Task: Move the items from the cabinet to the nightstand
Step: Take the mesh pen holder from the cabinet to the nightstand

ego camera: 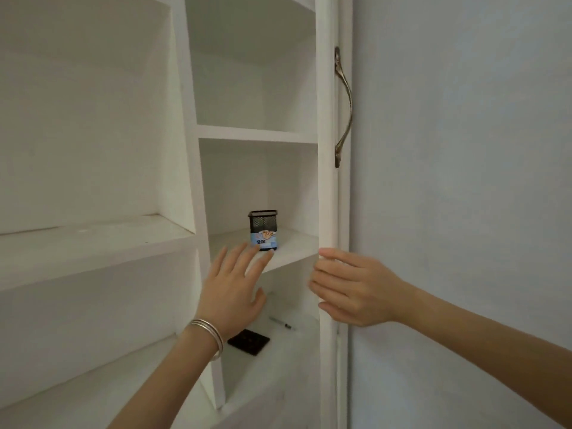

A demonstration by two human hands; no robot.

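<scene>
Reaching with left hand [230,292], fingers spread wide and empty, tips just short of mesh pen holder [263,230] standing on narrow cabinet's middle shelf [291,252]. Curling right hand [353,289] loosely around open door's edge [327,212], fingertips touching it.

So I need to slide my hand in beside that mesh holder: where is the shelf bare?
The mesh holder has bare shelf on its right, up to the door edge, and a narrower strip on its left. The left hand crowds the front. The shelf above looks bare.
</scene>
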